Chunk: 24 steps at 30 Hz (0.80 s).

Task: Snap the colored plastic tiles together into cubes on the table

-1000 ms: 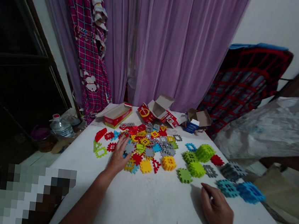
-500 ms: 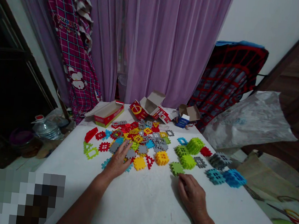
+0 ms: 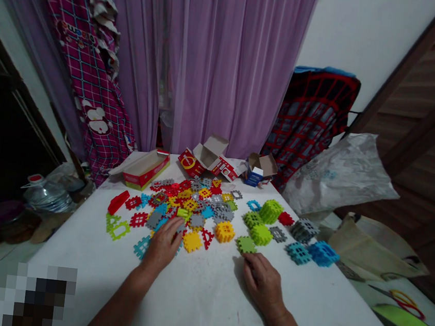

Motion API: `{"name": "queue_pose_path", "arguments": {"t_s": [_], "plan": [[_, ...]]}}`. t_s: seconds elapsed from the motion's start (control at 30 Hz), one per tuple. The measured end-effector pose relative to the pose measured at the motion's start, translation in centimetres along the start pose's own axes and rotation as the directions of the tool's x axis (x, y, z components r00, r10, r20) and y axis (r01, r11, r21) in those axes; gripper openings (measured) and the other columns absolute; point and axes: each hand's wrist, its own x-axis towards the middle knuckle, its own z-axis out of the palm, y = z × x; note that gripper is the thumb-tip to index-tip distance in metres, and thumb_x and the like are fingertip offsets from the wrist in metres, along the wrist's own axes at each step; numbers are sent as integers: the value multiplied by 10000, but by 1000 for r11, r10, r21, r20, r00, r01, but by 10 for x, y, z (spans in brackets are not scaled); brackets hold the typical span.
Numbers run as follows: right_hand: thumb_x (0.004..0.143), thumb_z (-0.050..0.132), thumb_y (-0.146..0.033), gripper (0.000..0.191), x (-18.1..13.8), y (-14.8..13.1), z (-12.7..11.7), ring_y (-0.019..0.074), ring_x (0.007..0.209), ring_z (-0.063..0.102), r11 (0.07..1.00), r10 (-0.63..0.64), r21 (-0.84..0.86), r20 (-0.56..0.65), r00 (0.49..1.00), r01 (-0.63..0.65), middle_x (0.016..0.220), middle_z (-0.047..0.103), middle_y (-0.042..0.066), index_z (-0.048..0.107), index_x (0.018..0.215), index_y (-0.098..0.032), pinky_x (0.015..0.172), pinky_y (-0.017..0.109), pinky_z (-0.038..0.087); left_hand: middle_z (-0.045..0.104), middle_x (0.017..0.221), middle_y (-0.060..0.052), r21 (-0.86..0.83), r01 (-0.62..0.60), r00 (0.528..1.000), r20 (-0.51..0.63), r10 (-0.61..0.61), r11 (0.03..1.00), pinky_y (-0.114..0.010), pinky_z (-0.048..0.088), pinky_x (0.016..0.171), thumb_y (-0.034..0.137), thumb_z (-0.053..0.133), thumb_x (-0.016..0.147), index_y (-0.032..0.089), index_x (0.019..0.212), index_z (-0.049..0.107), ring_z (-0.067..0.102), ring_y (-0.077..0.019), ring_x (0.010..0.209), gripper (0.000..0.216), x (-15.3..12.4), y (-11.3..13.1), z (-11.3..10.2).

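My left hand [image 3: 164, 241] reaches into a pile of interlocking plastic building tiles, fingers bent and thumb apart. Its fingertips are at the near edge of a lime tile [image 3: 183, 214], and a grey tile is partly hidden under them. My right hand [image 3: 264, 283] rests on the table with curled fingers, the fingertips closed on the near edge of a flat green tile [image 3: 246, 245]. Close to that tile stand lime stacks [image 3: 261, 235] and a yellow stack [image 3: 225, 231]. A single yellow tile [image 3: 192, 242] lies right of my left hand.
Blue stacks [image 3: 323, 253] and a grey stack [image 3: 304, 229] stand along the white table's [image 3: 206, 307] right side. Opened boxes, one red and green [image 3: 146, 171], one red [image 3: 191, 163] and one blue [image 3: 254, 176], line the back. Scissors [image 3: 401, 301] lie beyond the right edge.
The view has turned slightly to the right. My left hand has drawn back a little and its fingers are more bent. My right hand stays at the green tile.
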Motion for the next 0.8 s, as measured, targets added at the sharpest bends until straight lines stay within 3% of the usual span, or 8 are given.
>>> {"name": "queue_pose_path", "arguments": {"t_s": [0.27,0.47,0.6,0.8], "plan": [[894,502,-197,174,5,0,-9,141,716,667,998,27,52,-38,999,-25,814,702,47,672,930,-196,648,229,538,689,1191,-55,101,-65,992,-100,76,993,-454,435,1091,197,443,896,249,1181,642,584,-226,1180,352,-4,25,18],[909,498,-312,236,46,18,-8,134,678,633,977,211,29,3,977,-211,834,698,46,704,923,-200,627,233,491,712,1126,-58,130,-162,957,-220,188,978,-457,473,1043,144,450,898,237,1148,647,623,-213,1114,332,-6,20,21],[884,512,-328,242,91,21,7,149,753,645,906,416,-163,183,891,-390,880,703,30,735,888,-233,626,236,440,721,1090,-56,133,-229,928,-270,257,964,-436,504,1002,129,471,900,215,1132,638,641,-202,1067,299,-5,18,21],[900,480,-286,278,126,12,33,175,897,649,861,503,-307,395,769,-405,1047,699,39,735,1005,-253,682,250,422,725,1071,-53,116,-219,929,-280,243,969,-409,538,950,115,468,900,207,1114,633,650,-198,1043,285,-3,18,19]]}}
